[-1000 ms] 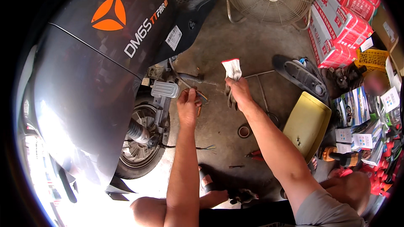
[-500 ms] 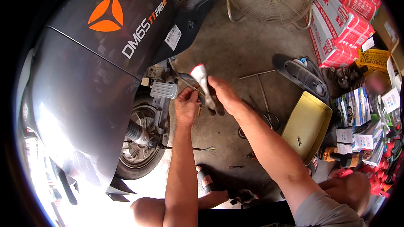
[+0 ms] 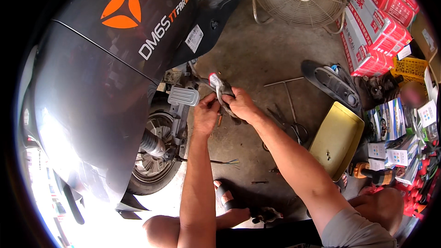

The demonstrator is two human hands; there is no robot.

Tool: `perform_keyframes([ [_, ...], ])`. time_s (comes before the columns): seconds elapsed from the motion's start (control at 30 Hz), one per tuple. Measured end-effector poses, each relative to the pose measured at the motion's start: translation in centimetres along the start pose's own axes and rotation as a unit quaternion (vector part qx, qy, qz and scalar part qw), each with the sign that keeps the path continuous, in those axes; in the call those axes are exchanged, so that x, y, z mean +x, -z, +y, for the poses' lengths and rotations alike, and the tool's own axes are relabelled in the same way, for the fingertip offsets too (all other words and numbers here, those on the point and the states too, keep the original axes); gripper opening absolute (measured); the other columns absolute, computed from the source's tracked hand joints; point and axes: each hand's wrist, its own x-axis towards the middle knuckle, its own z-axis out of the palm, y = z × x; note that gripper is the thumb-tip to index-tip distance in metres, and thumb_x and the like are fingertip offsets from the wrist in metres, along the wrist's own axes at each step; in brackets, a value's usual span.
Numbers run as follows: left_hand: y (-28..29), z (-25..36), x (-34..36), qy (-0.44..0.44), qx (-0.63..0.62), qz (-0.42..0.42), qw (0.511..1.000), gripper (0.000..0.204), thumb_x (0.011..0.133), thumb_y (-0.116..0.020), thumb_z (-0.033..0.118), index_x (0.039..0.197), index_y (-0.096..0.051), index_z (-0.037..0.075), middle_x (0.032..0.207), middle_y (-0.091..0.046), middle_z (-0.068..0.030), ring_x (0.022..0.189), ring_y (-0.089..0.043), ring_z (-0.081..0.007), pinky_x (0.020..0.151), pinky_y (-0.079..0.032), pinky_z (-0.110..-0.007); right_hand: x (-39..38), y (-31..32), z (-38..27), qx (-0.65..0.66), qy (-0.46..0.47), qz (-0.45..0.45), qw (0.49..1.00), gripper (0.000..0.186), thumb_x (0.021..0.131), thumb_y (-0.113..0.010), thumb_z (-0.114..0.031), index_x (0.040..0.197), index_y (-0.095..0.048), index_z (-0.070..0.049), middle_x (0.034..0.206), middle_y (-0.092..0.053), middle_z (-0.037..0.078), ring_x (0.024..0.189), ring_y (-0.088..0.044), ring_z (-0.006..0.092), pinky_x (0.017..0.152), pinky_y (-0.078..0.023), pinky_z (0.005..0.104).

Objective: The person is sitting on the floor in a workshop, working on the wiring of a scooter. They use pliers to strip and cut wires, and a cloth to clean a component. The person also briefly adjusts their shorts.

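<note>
My left hand [image 3: 205,115] is pinched closed, thumb against bent fingers, on the grey cable [image 3: 197,77] that runs down to it from 11 o'clock; the work glove hides part of this hold. My right hand [image 3: 241,105] is closed on that work glove [image 3: 219,86], grey-white with a red hem, its thumb and fingers squeezing the cloth just beside my left fingertips. The glove's hem points to 11 o'clock and its cloth lies over the cable; I cannot tell how tightly it wraps. A short orange-brown piece [image 3: 220,120] shows just below, at 6 o'clock.

Taking my 2 hands as the dial's centre, the ribbed grey pedal [image 3: 183,96] is near at 9 o'clock, before the dark grey vehicle body [image 3: 82,110]. The wheel [image 3: 161,163] is at 8, and a second cable [image 3: 218,161] with fanned bare wires ends at 6. On the floor, a T-shaped tool [image 3: 289,98] lies at 3, a yellow tray [image 3: 337,133] at 4. The round fan [image 3: 285,0] stands at 1, red-and-white boxes [image 3: 367,36] at 2.
</note>
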Motion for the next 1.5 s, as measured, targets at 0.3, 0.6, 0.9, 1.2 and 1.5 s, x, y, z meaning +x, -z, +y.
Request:
perform_keyframes([
  [0.3, 0.6, -2.1, 0.0, 0.026, -0.029, 0.016, 0.999, 0.041, 0.084, -0.059, 0.002, 0.126, -0.061, 0.004, 0.077, -0.058, 0.0027, 0.068, -0.053, -0.0053, 0.061, -0.045, -0.021, -4.7, 5.4, 0.1, 0.197, -0.169, -0.001, 0.966, 0.016, 0.092, -0.06, -0.019, 0.092, -0.064, -0.003, 0.077, -0.061, -0.002, 0.07, -0.053, 0.0083, 0.062, -0.042, 0.0268],
  [0.6, 0.6, -1.8, -0.5, -0.014, -0.035, -0.02, 0.999, 0.037, 0.08, -0.059, -0.002, 0.116, -0.064, 0.005, 0.088, -0.062, 0.0018, 0.078, -0.055, -0.0082, 0.074, -0.044, -0.023, -1.1, 0.2, -4.7, -0.092, -0.038, -0.007, 0.995, 0.033, 0.087, -0.062, -0.032, 0.094, -0.063, 0.0, 0.084, -0.067, 0.019, 0.079, -0.065, 0.0318, 0.071, -0.049, 0.042],
  [0.9, 1.3, -1.0, -0.3, 0.088, -0.191, 0.028, 0.977, 0.04, 0.077, -0.053, 0.006, 0.116, -0.063, 0.002, 0.102, -0.065, -0.0031, 0.09, -0.056, -0.013, 0.084, -0.042, -0.026, -2.4, -1.3, -4.0, -0.166, 0.017, 0.041, 0.985, 0.028, 0.087, -0.061, -0.026, 0.09, -0.062, 0.002, 0.087, -0.064, 0.026, 0.085, -0.062, 0.0429, 0.073, -0.048, 0.0471],
  [1.2, 0.2, -1.0, 0.1, 0.095, -0.191, 0.117, 0.97, 0.023, 0.094, -0.057, 0.024, 0.106, -0.067, 0.008, 0.11, -0.067, -0.0007, 0.097, -0.057, -0.0125, 0.087, -0.044, -0.031, -8.5, 3.3, 1.2, -0.003, -0.107, -0.089, 0.99, 0.029, 0.088, -0.063, -0.028, 0.09, -0.064, 0.001, 0.073, -0.066, 0.009, 0.069, -0.061, 0.0198, 0.064, -0.046, 0.0363],
  [1.5, 0.3, -0.4, 0.0, 0.087, -0.178, 0.144, 0.969, 0.025, 0.094, -0.058, 0.023, 0.11, -0.065, 0.006, 0.11, -0.066, -0.0042, 0.101, -0.057, -0.0159, 0.087, -0.046, -0.033, -2.3, 4.1, -3.6, -0.016, -0.082, 0.003, 0.996, 0.044, 0.089, -0.059, -0.044, 0.09, -0.062, 0.0, 0.075, -0.065, 0.011, 0.069, -0.061, 0.0198, 0.064, -0.045, 0.0355],
])
